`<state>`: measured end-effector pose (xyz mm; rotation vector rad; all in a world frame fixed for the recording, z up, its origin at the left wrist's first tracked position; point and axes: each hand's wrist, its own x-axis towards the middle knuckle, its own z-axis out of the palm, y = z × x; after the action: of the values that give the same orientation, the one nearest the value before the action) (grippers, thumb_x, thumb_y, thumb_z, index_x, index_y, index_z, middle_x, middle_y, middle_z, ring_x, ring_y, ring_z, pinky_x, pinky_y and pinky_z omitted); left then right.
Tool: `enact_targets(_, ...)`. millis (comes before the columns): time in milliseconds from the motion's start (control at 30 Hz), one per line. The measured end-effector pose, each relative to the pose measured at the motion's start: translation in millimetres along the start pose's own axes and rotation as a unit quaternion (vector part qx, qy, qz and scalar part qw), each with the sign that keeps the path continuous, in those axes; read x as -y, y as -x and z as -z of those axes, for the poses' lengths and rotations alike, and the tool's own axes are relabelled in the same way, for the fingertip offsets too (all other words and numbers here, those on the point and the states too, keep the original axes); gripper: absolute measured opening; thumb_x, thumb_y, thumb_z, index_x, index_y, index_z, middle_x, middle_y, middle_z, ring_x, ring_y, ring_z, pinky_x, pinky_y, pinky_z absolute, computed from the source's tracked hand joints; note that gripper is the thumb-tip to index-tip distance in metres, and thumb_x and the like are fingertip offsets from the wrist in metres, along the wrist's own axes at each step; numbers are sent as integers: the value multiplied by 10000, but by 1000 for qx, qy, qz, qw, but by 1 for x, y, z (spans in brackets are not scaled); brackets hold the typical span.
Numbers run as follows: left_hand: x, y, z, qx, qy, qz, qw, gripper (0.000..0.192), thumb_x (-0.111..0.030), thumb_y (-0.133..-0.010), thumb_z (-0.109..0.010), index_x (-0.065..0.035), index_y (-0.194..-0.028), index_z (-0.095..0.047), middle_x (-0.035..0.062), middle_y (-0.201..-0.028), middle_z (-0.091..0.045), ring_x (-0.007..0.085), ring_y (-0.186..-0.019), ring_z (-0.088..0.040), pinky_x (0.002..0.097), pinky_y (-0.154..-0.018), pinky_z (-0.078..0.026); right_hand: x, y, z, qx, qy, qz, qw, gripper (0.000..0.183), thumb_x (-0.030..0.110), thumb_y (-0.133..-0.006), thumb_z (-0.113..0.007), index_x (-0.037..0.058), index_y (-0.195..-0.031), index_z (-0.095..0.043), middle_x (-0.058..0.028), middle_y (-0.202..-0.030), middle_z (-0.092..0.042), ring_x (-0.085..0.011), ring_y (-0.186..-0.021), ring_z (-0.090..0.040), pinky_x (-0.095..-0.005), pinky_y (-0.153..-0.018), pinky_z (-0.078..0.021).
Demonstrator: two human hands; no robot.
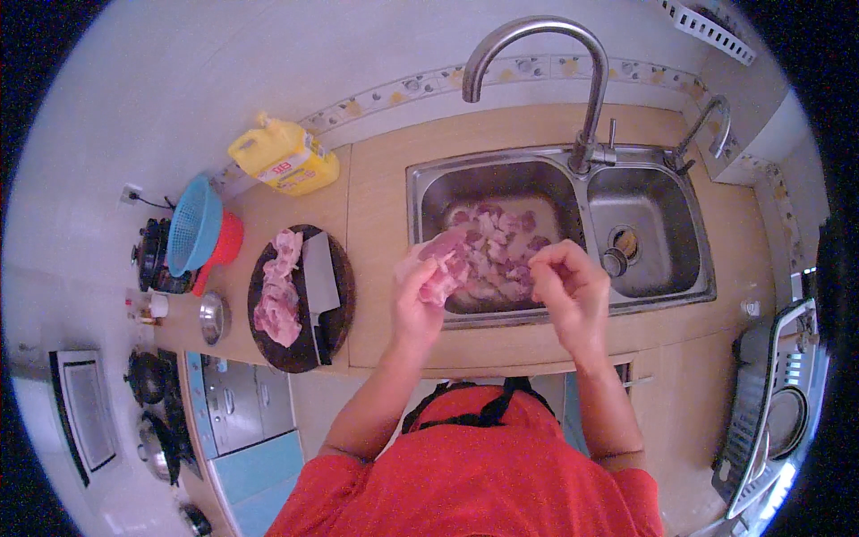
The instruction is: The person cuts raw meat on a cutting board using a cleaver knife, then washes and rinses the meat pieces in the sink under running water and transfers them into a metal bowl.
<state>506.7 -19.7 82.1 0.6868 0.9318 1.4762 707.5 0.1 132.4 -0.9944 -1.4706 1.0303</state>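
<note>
My left hand [416,305] grips a piece of raw meat [444,267], pink with pale fat, over the near left part of the large steel sink basin [436,191]. Across from it, my right hand [574,292] hovers at the basin's right side. Its thumb and forefinger are pinched together, and I can make out nothing between them. Below both hands, several chunks of raw meat [493,235] lie in the basin, seemingly in shallow water. Left of the sink, a strip of raw meat [276,305] rests beside a cleaver [321,272] on a round dark cutting board [345,322].
A tall curved faucet [594,87] rises behind the sink. The smaller basin [654,201] holds a drain strainer [614,262]. Leftward stand a yellow jug [285,158], a blue colander [194,225] and a metal bowl [215,319]. At right is a dish rack [755,416].
</note>
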Motion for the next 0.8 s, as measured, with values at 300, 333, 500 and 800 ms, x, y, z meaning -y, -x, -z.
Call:
enact_targets(300,-10,8,-10,75,228,88,967,540,-316,-846,-470,12,-1275,-450,174,-1187,-560,268,-896,-589,384,-690,-521,-6,-7,-6,49,-226,-210,950,99,93,-881,-574,-3,-881,-597,-25,-745,-583,-81,-601,-531,-218,-546,-437)
enact_targets(333,-11,9,-13,54,247,99,963,571,-344,-823,-494,-8,-1282,-442,160,-1204,-543,263,-845,-571,368,-627,-518,-7,-9,-6,52,-234,-207,948,102,98,-882,-577,-2,-884,-599,-25,-747,-585,-81,-602,-531,-218,-553,-439)
enact_targets(500,-11,9,-14,82,277,98,952,630,-396,-791,-532,-45,-1302,-419,137,-1222,-508,263,-799,-537,338,-563,-507,-9,-12,-7,62,-268,-209,938,109,110,-883,-583,3,-885,-603,-26,-758,-591,-78,-616,-533,-220,-572,-448)
enact_targets(800,-8,8,-7,131,304,119,936,663,-405,-799,-553,-37,-1325,-386,132,-1195,-511,257,-822,-506,337,-593,-499,-14,-12,-15,92,-297,-190,931,89,55,-895,-529,8,-933,-595,-35,-836,-603,-99,-690,-560,-240,-637,-471)
